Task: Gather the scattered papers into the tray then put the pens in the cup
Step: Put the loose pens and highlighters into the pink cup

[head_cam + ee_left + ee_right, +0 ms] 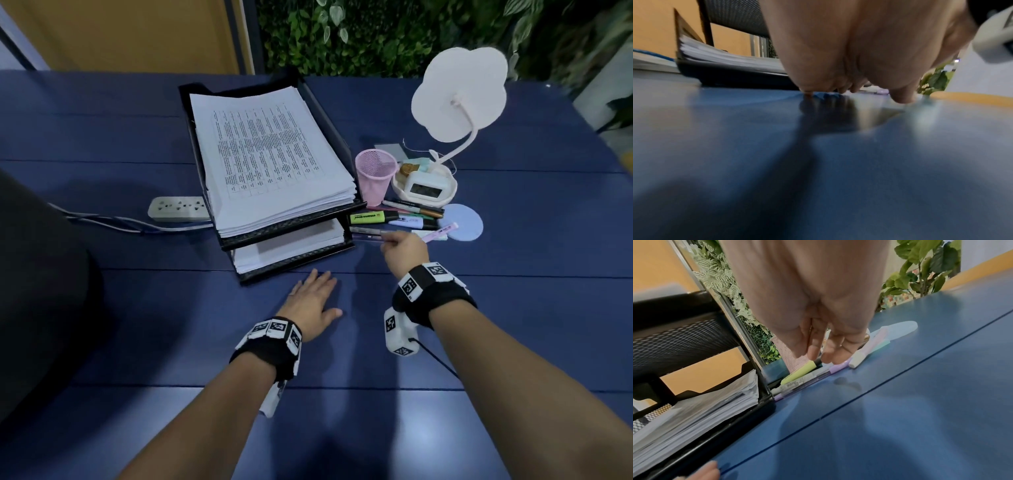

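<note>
Right hand [406, 251] over pens [394, 219], fingers extended.

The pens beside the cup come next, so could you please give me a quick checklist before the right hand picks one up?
1. Papers stacked in the tray: ok.
2. Cup upright, mouth unobstructed: ok.
3. Pens lie loose on the table, none in the cup: ok.
4. Right hand over the pens; fingers straight, nothing visibly gripped: ok.
5. Left hand flat on the table, away from the pens: ok.
6. Which pen the fingers touch first: cannot tell.
</note>
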### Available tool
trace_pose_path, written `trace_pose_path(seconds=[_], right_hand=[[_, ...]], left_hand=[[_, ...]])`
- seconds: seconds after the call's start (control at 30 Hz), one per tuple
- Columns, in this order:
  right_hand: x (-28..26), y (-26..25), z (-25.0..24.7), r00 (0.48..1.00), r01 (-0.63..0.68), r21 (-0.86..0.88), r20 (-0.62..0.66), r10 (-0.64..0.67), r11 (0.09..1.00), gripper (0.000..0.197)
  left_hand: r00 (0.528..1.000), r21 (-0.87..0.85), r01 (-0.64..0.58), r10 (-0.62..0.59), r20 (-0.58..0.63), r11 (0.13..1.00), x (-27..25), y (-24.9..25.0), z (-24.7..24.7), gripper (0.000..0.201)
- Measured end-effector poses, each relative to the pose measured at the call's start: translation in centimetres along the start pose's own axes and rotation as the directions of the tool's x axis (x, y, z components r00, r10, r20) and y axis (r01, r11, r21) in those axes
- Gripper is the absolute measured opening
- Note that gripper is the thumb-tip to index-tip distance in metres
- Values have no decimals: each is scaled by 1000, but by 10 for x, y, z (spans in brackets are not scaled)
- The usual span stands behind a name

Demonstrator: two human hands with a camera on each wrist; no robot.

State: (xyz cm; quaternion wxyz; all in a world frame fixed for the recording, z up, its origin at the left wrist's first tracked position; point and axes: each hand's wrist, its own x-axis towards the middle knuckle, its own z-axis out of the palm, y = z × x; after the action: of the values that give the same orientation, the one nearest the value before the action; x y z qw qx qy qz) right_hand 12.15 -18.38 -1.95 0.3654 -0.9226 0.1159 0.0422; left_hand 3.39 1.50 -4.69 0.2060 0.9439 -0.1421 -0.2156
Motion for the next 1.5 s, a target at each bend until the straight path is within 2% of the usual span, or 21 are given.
trace_pose_path(seconds=[0.07,0.2,0.3,0.47,0.6,0.7,0.8,0.87,1.0,1.2,1.37,1.5], right_hand=[[5,1,-8,1000,0,-25,16,1,1000,27],[21,-3,-19,997,63,-109,59,-57,992,27],[39,-12,-25,991,126,-165,67,-117,978,29],[78,-36,-29,963,252,-200,-45,-266,947,30],[102,-53,-23,931,363,-237,65,-358,901,37],[111,-59,-16,937,349,-303,114,-330,887,33],[118,-61,-14,961,272,-352,50,-272,895,26],[118,-60,-16,960,268,-357,24,-278,895,23],[106,-56,-32,940,315,-315,-24,-339,895,22],[50,-39,-62,905,394,-227,-74,-420,890,20],[-7,-9,-63,885,460,-152,1,-465,875,15],[-37,9,-51,899,437,-150,116,-423,887,15]], left_hand=[[996,88,27,-34,77,996,7,7,8,79],[988,196,86,-109,107,977,17,11,14,94],[986,235,107,-133,99,966,21,11,17,98],[974,236,141,-177,143,961,28,11,16,101],[952,245,142,-200,233,959,35,10,10,104],[945,248,138,-203,257,959,35,10,9,104],[941,249,138,-205,268,959,35,10,9,103],[941,251,136,-204,269,958,35,11,9,103],[940,249,141,-208,269,958,34,12,8,104],[936,219,175,-231,264,960,30,22,2,103],[948,138,193,-221,229,971,27,28,-10,90],[958,-69,250,-236,163,966,24,32,-25,65]])
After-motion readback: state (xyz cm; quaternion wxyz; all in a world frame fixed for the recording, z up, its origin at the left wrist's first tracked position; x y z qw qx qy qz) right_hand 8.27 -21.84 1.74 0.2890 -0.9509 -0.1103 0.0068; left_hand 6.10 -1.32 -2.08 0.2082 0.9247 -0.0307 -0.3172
